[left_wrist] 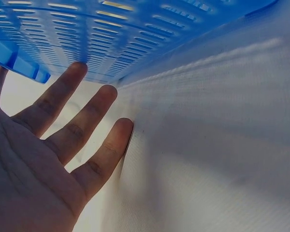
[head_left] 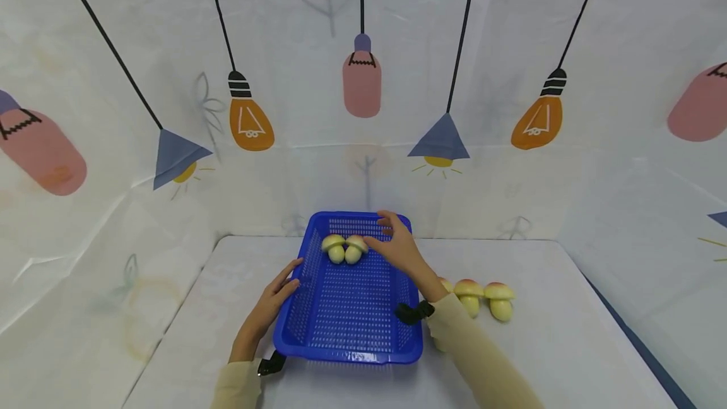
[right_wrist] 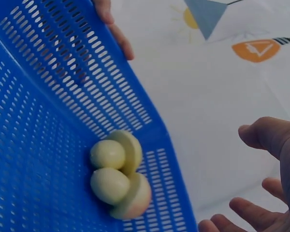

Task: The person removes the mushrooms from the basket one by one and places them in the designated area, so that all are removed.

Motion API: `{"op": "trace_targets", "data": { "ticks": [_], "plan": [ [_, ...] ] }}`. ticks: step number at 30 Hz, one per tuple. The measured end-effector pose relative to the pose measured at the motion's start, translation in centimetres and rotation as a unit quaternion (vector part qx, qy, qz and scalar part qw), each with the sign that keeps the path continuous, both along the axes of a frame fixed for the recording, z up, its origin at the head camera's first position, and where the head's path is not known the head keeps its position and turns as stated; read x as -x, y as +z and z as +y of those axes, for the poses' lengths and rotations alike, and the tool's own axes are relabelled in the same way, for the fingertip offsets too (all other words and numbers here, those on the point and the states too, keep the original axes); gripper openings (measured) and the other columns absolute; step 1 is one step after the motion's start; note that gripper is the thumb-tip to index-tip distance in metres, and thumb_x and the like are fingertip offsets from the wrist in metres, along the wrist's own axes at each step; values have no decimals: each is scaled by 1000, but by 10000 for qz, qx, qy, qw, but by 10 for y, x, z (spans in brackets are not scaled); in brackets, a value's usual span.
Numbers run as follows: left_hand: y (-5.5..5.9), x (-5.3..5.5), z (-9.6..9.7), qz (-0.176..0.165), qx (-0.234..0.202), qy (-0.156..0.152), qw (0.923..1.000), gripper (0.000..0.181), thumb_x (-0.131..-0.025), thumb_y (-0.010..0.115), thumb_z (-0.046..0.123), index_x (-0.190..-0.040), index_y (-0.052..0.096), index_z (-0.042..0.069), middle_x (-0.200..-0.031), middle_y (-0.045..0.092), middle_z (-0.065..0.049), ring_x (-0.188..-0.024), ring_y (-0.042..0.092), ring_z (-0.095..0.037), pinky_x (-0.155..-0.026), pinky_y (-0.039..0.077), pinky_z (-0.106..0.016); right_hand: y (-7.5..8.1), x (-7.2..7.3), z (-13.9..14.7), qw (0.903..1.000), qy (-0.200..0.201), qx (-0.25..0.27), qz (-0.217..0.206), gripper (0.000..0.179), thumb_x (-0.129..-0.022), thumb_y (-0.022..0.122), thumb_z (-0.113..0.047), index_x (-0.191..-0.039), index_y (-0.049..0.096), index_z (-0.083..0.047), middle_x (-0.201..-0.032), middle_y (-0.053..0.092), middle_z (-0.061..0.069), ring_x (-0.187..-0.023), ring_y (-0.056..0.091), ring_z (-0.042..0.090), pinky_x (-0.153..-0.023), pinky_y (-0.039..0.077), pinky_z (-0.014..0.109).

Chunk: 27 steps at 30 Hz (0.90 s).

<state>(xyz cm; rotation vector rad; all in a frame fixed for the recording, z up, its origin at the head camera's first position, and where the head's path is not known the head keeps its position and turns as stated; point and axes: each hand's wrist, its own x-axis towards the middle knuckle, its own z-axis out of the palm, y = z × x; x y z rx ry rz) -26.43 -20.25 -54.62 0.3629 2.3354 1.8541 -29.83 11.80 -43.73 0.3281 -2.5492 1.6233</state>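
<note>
A blue plastic basket with slotted walls stands on the white table. Against its far left part sit two toy mushrooms, one with a yellow-green cap and one with a pinkish cap; the right wrist view shows the pale mushrooms side by side in the corner. My left hand rests at the basket's left rim, its fingers extended, as the left wrist view also shows. Over the far right part, my right hand is spread and holds nothing, thumb apart from the fingers.
Several more mushrooms with reddish caps lie on the table to the right of the basket, partly hidden by my right sleeve. A white backdrop printed with lamps rises behind the table.
</note>
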Motion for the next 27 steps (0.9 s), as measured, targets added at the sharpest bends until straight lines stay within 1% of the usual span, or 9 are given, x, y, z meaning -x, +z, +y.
{"op": "trace_targets", "data": {
  "ticks": [2,6,9,13,18,22,27],
  "plan": [
    [1,-1,-2,-1,25,-5,10000,53,-110,47,33,-162,34,28,-163,37,-21,-139,48,-44,-102,48,-48,-5,6,-9,10000,-77,-36,-46,71,-93,76,-26,-153,43,-9,-148,53,23,-133,54,44,-104,49,58],
    [3,-4,-5,-48,5,49,10000,53,-110,46,31,-162,34,26,-157,43,-27,-132,54,-41,-97,51,-43,-17,16,-24,9998,-125,-75,-167,68,-95,75,-26,-152,44,-6,-147,54,24,-131,55,44,-103,48,58],
    [4,-4,-6,-98,-47,32,9999,54,-110,46,31,-162,34,26,-154,44,-29,-129,56,-40,-95,51,-41,-27,23,-31,9989,-349,-105,-290,63,-95,74,-25,-148,49,-4,-144,56,24,-131,56,42,-104,48,57],
    [2,-3,-4,-96,-21,22,9999,53,-110,46,32,-162,34,27,-156,43,-28,-131,54,-41,-97,50,-43,-37,30,-37,9967,-614,-137,-519,57,-96,73,-25,-145,53,-4,-143,57,23,-133,54,40,-105,47,57],
    [1,-1,-3,-50,-16,46,10000,53,-110,46,33,-162,34,29,-159,41,-25,-134,51,-42,-100,50,-46,-44,38,-40,9945,-714,-142,-756,57,-96,73,-24,-145,53,-2,-147,55,23,-137,52,40,-107,47,55],
    [0,0,-2,-41,-46,38,10000,53,-110,46,32,-162,34,28,-159,41,-26,-133,52,-42,-98,50,-45,-50,45,-42,9916,-825,-106,-988,57,-94,74,-22,-142,54,0,-145,56,24,-133,55,40,-105,49,53],
    [0,2,0,-26,-69,-12,10000,52,-110,46,32,-161,35,29,-162,38,-22,-135,50,-44,-102,48,-47,-56,51,-44,9860,-1018,57,-1317,58,-92,74,-19,-142,54,1,-143,56,24,-129,57,40,-103,50,52]
  ]
}}
